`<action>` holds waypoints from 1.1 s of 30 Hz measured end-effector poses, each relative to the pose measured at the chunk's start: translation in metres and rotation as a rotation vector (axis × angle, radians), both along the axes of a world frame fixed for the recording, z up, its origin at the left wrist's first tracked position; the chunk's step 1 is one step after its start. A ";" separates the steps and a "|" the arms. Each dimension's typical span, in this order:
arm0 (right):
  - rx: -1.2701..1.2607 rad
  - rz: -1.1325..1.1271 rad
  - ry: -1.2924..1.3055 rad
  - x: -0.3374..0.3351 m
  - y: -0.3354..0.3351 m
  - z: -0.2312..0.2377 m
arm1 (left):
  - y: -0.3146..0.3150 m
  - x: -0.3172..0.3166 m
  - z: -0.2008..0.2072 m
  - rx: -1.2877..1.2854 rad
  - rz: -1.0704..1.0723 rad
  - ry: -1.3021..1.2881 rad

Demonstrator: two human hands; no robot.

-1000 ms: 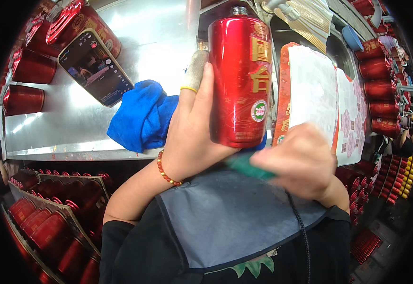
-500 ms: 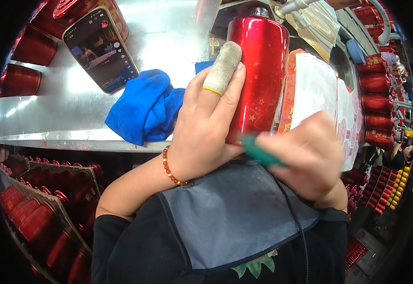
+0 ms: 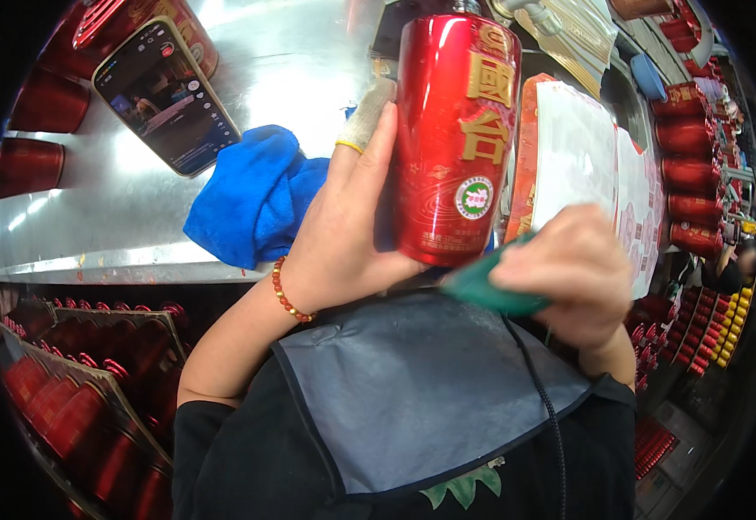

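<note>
A glossy red bottle [image 3: 438, 165] with raised gold characters and a round green-and-white sticker lies over the metal bench, neck pointing away. My left hand [image 3: 343, 217] holds it along its left side, thumb at the base. A knitted cot with a yellow edge covers one finger of that hand. My right hand [image 3: 577, 269], blurred by motion, is closed on a flat green scraper [image 3: 495, 290] just below the bottle's lower right corner, apart from the bottle. A crumpled blue cloth [image 3: 248, 199] rests beside my left wrist.
A lit phone [image 3: 165, 95] leans against a red container at the far left of the metal bench [image 3: 92, 234]. White printed sheets [image 3: 577, 165] lie right of the bottle. Red bottles [image 3: 690, 173] line the right side; racks of red pieces [image 3: 74, 390] stand below the bench, left.
The bottle has turned so its gold characters and sticker now show. My left hand has slid from its top to its left side. The scraper is still beside the base.
</note>
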State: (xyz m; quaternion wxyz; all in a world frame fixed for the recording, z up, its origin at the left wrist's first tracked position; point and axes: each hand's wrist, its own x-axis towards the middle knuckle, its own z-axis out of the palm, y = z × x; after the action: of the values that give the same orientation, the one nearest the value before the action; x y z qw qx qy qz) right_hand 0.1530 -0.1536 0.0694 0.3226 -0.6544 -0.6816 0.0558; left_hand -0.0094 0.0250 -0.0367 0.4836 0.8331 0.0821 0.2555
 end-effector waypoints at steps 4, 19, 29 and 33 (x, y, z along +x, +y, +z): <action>0.051 -0.160 -0.115 0.012 0.002 -0.013 | 0.006 0.000 -0.002 0.074 -0.025 0.011; -0.068 -0.098 0.154 -0.010 -0.025 -0.023 | 0.007 0.003 -0.006 0.128 -0.024 0.021; 0.159 -0.098 -0.336 0.011 0.010 -0.007 | -0.008 0.004 0.018 0.236 0.022 0.096; 0.188 -0.055 -0.432 0.007 0.011 -0.006 | -0.009 0.004 0.022 0.246 0.052 0.071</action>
State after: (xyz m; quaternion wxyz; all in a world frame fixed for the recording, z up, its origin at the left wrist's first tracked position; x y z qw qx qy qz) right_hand 0.1598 -0.1427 0.0632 0.2302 -0.6367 -0.7188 -0.1580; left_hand -0.0052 0.0158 -0.0143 0.3679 0.8922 0.0889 0.2464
